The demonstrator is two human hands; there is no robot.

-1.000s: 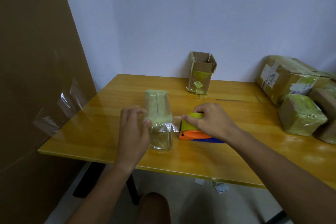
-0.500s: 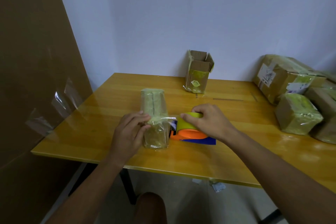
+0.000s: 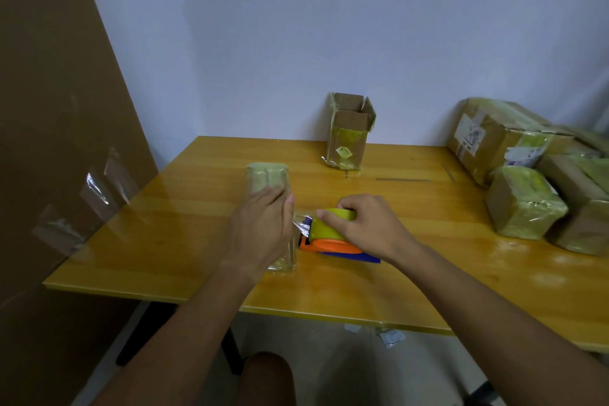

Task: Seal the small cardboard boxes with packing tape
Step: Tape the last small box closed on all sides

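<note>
A small taped cardboard box [image 3: 267,176] lies on the yellow wooden table [image 3: 184,234], its near end hidden under my left hand [image 3: 263,229]. That hand lies flat on the box with straight fingers pressing the tape down. Just right of it, my right hand [image 3: 359,227] grips an orange and blue tape dispenser [image 3: 333,245] holding a yellow-green tape roll [image 3: 324,231]. A short strip of clear tape [image 3: 301,221] runs from the dispenser to the box.
An open small cardboard box [image 3: 349,135] stands at the back near the wall. Several taped boxes [image 3: 524,201] are piled at the right. A large brown board [image 3: 56,142] with tape strips leans at the left. Paper scraps [image 3: 390,336] lie on the floor.
My left hand has slid from the box's side up onto its top and flattened there. The dispenser has drawn closer to the box, shortening the tape strip.
</note>
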